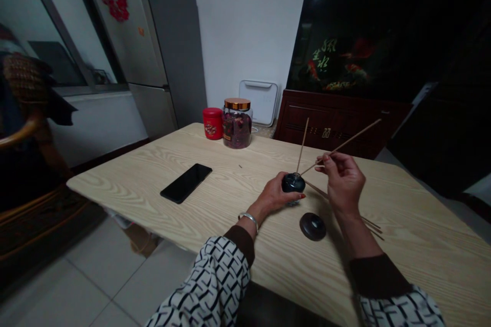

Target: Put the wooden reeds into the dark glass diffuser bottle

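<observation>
A small, dark, glossy round pot (293,183) sits in my left hand (273,193), its fingers and thumb curled around the sides. One thin brown incense stick (303,144) stands in the pot's mouth, leaning slightly right. Another incense stick (358,135) is pinched between the fingertips of my right hand (345,179); it slants down to the left, its lower end at the pot's mouth. Several more sticks (371,225) lie on the table, partly hidden behind my right hand and forearm. Just in front of the pot lies a dark round disc (313,226) with a pale spot near its centre.
On the pale wooden table (215,204) a black phone (186,183) lies at the left. A red canister (213,123) and a copper-lidded jar (237,125) stand at the back edge. Beyond are a fridge (176,46), a white panel (259,102) and a fish tank (345,36).
</observation>
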A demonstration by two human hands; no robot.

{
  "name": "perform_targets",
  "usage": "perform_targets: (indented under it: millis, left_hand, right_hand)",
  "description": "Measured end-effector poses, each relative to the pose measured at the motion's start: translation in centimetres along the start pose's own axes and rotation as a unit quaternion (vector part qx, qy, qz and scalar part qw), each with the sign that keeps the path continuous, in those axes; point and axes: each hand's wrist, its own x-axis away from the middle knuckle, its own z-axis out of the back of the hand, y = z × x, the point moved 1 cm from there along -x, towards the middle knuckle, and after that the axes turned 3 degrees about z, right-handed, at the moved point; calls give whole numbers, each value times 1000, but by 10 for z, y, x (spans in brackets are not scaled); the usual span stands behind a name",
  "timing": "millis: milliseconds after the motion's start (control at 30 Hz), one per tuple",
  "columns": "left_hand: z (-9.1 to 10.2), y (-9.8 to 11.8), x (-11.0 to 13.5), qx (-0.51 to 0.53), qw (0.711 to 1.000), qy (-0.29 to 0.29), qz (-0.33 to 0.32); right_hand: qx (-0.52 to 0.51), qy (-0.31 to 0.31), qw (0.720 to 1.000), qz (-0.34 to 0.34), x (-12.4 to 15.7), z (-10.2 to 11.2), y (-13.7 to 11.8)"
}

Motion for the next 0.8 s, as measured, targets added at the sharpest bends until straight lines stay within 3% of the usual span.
perform_targets:
  millis: [100, 200, 367, 467, 567, 700, 800]
  left_hand:
    - [0, 0, 0, -9, 1000, 3, 0]
    - [0, 0, 0, -20, 1000, 0, -3]
    - [0, -1, 1, -4, 1000, -9, -6]
    - [-1, -1, 0, -6, 1000, -9, -7]
    - [-1, -1, 0, -5, 1000, -3, -4]
    - [-1, -2, 0, -3, 1000, -1, -6]
    - [0, -2, -1, -11, 1000, 2, -4]
  right_hand:
    - [72, -82, 994, -24, 5, -9, 8]
    - [136, -121, 983, -22, 4, -8, 14]
    - [204, -120, 971, -29, -13, 35, 28]
    - [321, -215, 921, -48, -21, 74, 46]
    - [418, -306, 851, -88, -20, 101, 63]
    - [525, -361, 757, -146, -13, 108, 71]
    - [551, -367, 735, -148, -11, 104, 72]
